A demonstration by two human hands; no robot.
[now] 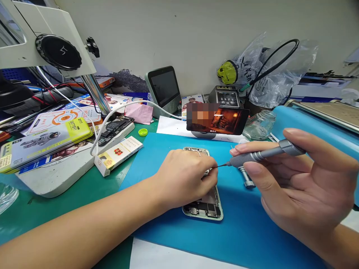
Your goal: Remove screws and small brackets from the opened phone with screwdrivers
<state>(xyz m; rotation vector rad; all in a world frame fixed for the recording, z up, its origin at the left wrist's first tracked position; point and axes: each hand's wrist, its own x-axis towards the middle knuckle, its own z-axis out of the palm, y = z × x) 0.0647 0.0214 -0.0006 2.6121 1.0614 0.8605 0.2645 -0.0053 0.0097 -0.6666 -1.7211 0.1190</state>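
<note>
Closest to us is our bare left forearm (84, 228), slanting up from the bottom left corner to our left hand (186, 177), which covers much of an opened-up, rectangular smartphone with a pale mint frame (206, 212). That phone lies flat, innards up, on a smooth bright blue work mat (244, 231). Its long axis runs mostly away from us, far end leaning a touch left.

Our right hand (305, 186) is out to the right, clear of the phone, gripping a slim grey metal screwdriver with a knurled barrel (255, 157) between thumb and fingers. So the driver comes in from the right, pretty much crosswise to the phone's length, its thin dark bit ending at our left fingertips.

Those left fingers are narrow: thumb and forefinger pinched together right by the bit. We honestly can't tell if they've got the tip itself or something tiny. Left is clearly the nearer hand, directly over the phone.

Just under our right hand's thumb side, another short grey metal cylindrical tool (247, 180) lies on the mat.
</note>
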